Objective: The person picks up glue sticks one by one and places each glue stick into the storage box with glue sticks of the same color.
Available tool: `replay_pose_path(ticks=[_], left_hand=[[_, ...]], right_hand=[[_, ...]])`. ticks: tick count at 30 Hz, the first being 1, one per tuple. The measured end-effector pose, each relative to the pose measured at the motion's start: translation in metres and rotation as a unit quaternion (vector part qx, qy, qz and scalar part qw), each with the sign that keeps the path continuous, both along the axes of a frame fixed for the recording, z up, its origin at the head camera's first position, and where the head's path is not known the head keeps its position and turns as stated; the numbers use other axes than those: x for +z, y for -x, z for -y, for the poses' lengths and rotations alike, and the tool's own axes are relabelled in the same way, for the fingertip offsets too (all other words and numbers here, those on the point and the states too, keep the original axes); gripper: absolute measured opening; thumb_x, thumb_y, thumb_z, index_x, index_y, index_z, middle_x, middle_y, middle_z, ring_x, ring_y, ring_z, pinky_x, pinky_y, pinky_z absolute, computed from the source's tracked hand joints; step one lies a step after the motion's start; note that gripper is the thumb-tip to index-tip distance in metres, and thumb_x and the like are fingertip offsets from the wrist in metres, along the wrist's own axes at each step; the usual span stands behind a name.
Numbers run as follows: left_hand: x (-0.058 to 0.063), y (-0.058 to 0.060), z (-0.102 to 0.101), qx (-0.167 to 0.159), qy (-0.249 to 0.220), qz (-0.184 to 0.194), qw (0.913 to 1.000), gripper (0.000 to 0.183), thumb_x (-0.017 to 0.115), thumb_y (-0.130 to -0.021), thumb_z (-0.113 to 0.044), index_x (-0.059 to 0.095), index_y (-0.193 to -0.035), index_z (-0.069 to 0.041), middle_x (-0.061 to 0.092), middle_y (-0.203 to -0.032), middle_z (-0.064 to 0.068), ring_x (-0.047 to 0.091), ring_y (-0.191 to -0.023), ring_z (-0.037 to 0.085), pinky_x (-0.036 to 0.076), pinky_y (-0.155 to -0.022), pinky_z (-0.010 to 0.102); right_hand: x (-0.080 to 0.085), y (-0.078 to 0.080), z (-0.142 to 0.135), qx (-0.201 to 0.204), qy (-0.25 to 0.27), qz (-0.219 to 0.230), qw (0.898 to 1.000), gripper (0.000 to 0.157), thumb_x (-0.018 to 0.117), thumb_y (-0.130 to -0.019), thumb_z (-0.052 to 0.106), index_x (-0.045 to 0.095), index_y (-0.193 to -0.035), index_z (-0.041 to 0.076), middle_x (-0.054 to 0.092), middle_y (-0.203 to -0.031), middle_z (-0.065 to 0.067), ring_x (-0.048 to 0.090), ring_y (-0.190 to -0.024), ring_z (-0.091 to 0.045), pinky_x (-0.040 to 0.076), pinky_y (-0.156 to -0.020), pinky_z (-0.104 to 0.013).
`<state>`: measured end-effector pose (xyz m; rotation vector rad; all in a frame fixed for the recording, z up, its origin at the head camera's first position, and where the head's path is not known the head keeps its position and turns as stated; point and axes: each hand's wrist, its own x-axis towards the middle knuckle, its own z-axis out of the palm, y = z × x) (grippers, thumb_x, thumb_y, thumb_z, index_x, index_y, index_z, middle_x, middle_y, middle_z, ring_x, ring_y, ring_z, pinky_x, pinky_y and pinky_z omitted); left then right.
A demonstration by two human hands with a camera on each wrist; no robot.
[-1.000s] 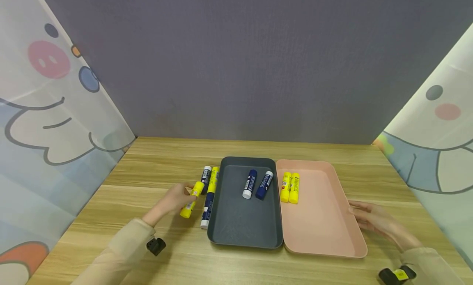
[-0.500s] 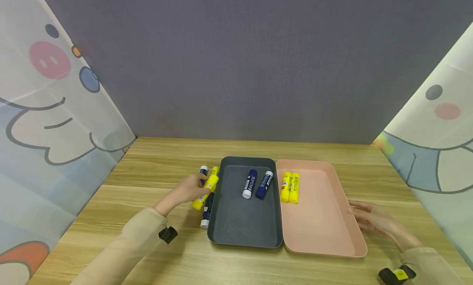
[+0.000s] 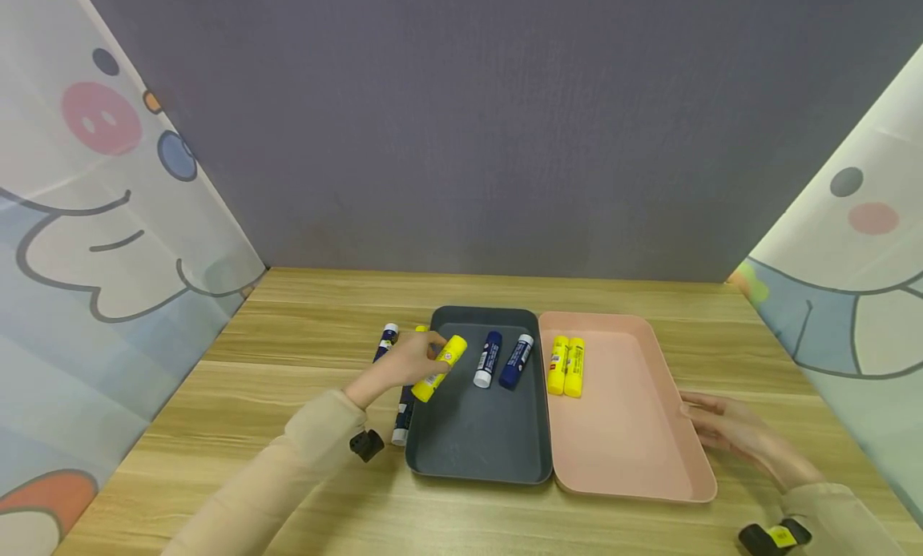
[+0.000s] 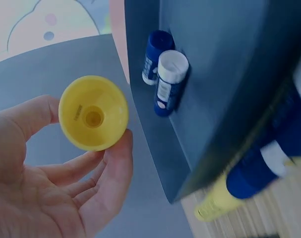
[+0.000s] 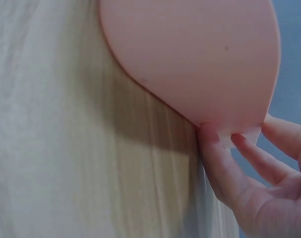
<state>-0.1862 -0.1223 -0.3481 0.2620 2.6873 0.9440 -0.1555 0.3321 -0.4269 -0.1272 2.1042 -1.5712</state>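
My left hand [image 3: 411,359] pinches a yellow glue stick [image 3: 440,369] between thumb and fingers, tilted, above the left part of the dark grey tray [image 3: 479,452]. The left wrist view shows its round hollow end [image 4: 93,114] facing the camera. Two navy glue sticks with white ends, one on the left [image 3: 487,360] and one on the right [image 3: 516,361], lie in that tray. Against the outer right wall of the pink tray [image 3: 634,452] my right hand [image 3: 735,428] rests its fingertips, the fingers fairly straight. Two yellow glue sticks [image 3: 566,366] lie side by side inside the pink tray.
Left of the grey tray, partly behind my left hand, lie a navy glue stick [image 3: 387,340], a mostly hidden yellow one [image 3: 421,328] and another navy one [image 3: 403,420]. The trays stand side by side on a wooden table [image 3: 310,316], with a grey panel [image 3: 497,131] behind.
My left hand has carried the yellow glue stick rightward, from the table over the loose sticks to above the grey tray. The upper-left navy stick has shifted left and tilted. My right hand stays put.
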Motion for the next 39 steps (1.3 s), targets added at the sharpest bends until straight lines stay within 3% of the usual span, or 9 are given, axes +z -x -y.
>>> replay_pose_path(ticks=[8,16,25,30,39], left_hand=[[0.002,0.005,-0.027,-0.039,-0.004,0.004,0.9992,0.044,0.063,-0.079,-0.014,0.051,-0.119,0.002,0.057,-0.082,0.009,0.055,-0.061,0.015,0.048,-0.051,0.024],[0.004,0.008,-0.053,-0.081,0.001,-0.003,0.9967,0.044,0.063,-0.080,-0.016,0.051,-0.119,0.001,0.060,-0.090,0.011,0.057,-0.065,0.013,0.048,-0.053,0.022],[0.003,0.011,-0.081,-0.105,0.011,0.001,0.9944,0.044,0.064,-0.080,-0.019,0.052,-0.120,-0.001,0.060,-0.096,0.010,0.058,-0.068,0.012,0.048,-0.053,0.020],[0.004,0.009,-0.096,-0.111,0.022,0.002,0.9936,0.043,0.064,-0.080,-0.019,0.053,-0.119,-0.003,0.060,-0.091,0.007,0.057,-0.061,0.010,0.046,-0.049,0.018],[0.002,0.007,-0.118,-0.124,0.021,0.014,0.9920,0.045,0.064,-0.080,-0.016,0.053,-0.121,-0.003,0.058,-0.092,0.005,0.054,-0.061,0.008,0.045,-0.049,0.016]], right_hand=[[-0.001,0.000,0.001,-0.001,-0.012,0.001,1.000,0.066,0.045,-0.093,0.021,0.010,-0.131,-0.020,0.046,-0.122,-0.026,0.057,-0.092,-0.002,0.048,-0.082,-0.030],[0.001,0.000,0.000,0.006,0.016,0.019,1.000,0.065,0.044,-0.093,0.020,0.009,-0.131,-0.020,0.054,-0.117,-0.010,0.058,-0.092,-0.003,0.048,-0.081,-0.030],[0.000,0.001,-0.002,0.011,0.044,0.027,0.999,0.065,0.044,-0.093,0.019,0.008,-0.130,-0.020,0.055,-0.113,-0.001,0.058,-0.092,-0.004,0.047,-0.081,-0.029],[-0.001,0.002,-0.003,0.016,0.062,0.029,0.998,0.065,0.045,-0.093,0.019,0.009,-0.130,-0.021,0.055,-0.110,0.005,0.058,-0.092,-0.004,0.048,-0.081,-0.029],[-0.002,0.002,-0.003,0.013,0.056,0.025,0.998,0.066,0.045,-0.093,0.020,0.008,-0.130,-0.021,0.054,-0.111,0.004,0.058,-0.092,-0.003,0.047,-0.082,-0.029]])
